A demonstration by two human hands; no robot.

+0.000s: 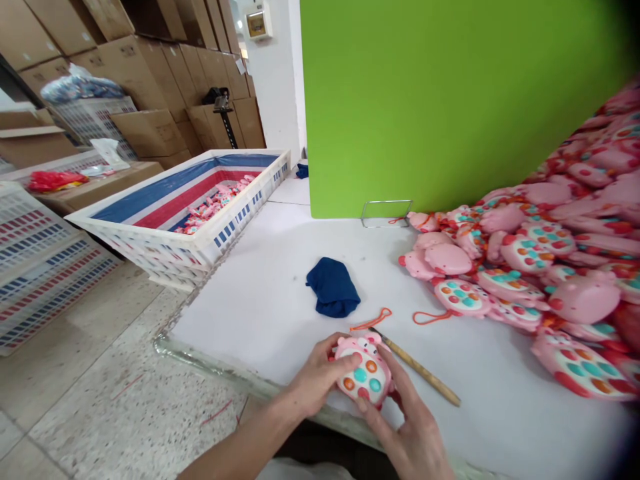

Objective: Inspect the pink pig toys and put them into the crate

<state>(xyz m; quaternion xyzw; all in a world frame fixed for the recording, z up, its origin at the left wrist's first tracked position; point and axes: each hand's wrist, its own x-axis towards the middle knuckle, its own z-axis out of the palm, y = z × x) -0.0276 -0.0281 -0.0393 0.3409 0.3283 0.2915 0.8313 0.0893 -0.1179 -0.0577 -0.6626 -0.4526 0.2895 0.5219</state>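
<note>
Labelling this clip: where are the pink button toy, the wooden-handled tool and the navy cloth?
Pink button toy [363, 377], head view, point on its buttoned face.
Wooden-handled tool [423, 368], head view, point on the handle.
Navy cloth [333, 288], head view, point on its top.

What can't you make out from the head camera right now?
Head view:
- Back of the pink pig toy: hidden by the left hand and right hand.
- Whether the orange cord joins the toy: its end is hidden by the left hand.
- Far side of the toy pile: cut off by the right edge.
- Single toys in the white crate: too small to tell apart.
</note>
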